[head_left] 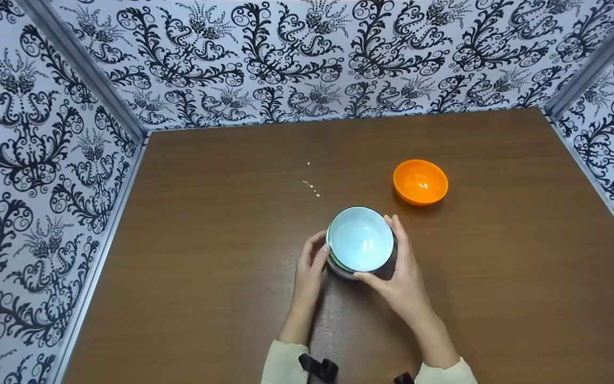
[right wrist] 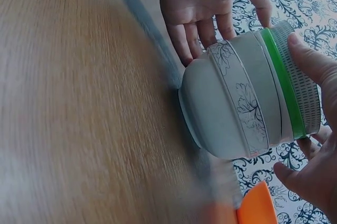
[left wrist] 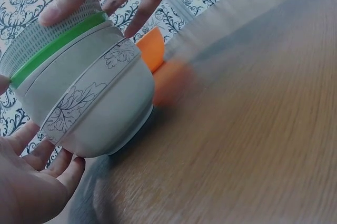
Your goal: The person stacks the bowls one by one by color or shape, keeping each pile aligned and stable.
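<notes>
A stack of nested bowls stands on the table between both hands. On top is a bowl (head_left: 360, 240) with a pale blue inside and dark dashes outside. Beneath it come a green-edged bowl (right wrist: 284, 83), a plain white bowl (left wrist: 66, 79) and, lowest, a white bowl with a leaf-patterned band (left wrist: 113, 110). The left hand (head_left: 308, 274) holds the stack's left side, thumb at the green edge and fingers around the lower bowls. With thumb and fingers spread across its rim, the right hand (head_left: 405, 282) grips the dashed top bowl.
An orange bowl (head_left: 420, 182) sits on the brown wooden table (head_left: 221, 224), beyond the stack to the right. Small pale marks (head_left: 311, 186) lie behind the stack. Patterned panels (head_left: 307, 64) wall the table at the back and both sides.
</notes>
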### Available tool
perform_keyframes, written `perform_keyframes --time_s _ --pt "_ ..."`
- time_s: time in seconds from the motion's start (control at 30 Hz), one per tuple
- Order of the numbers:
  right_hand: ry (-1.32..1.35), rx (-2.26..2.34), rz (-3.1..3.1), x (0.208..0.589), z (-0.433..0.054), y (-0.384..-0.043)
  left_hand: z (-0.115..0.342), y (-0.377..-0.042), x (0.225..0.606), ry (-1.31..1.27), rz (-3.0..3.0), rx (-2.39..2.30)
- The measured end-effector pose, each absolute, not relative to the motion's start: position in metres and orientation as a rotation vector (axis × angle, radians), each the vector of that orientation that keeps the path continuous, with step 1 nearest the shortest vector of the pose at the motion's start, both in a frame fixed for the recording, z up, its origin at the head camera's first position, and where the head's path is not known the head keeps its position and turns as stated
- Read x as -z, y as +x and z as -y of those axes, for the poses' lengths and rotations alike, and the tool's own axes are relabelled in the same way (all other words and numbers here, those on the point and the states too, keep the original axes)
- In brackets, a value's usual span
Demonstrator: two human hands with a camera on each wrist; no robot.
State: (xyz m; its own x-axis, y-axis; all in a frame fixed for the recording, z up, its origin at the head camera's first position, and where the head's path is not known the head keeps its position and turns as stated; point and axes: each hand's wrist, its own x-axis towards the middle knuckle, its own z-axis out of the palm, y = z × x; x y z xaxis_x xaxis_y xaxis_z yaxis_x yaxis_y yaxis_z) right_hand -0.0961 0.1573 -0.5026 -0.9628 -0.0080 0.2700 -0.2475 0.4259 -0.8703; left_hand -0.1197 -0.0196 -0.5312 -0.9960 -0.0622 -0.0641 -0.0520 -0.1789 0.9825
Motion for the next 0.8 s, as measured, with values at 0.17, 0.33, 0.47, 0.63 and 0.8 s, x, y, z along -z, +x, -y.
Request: perform_keyframes --time_s 0.17,0.33,0.47,0.63,0.8 --pt "0.228 -1.548 2.461 0.502 -0.158 -0.096 0.019 -0.119 0.532 0.129 2.003 2.392" --pt "0.244 -1.569 2.462 0.5 -0.161 -0.096 0.019 -0.12 0.532 0.119 2.007 2.382" --pt "0.24 -1.677 2.409 0.496 -0.165 -0.096 0.018 -0.12 0.532 0.127 1.997 2.385" --pt "0.19 -1.781 2.318 0.492 -0.171 -0.098 0.019 -0.12 0.532 0.15 1.997 2.403" --pt "0.103 -1.826 2.246 0.491 -0.178 -0.101 0.019 -0.12 0.533 0.15 2.014 2.391"
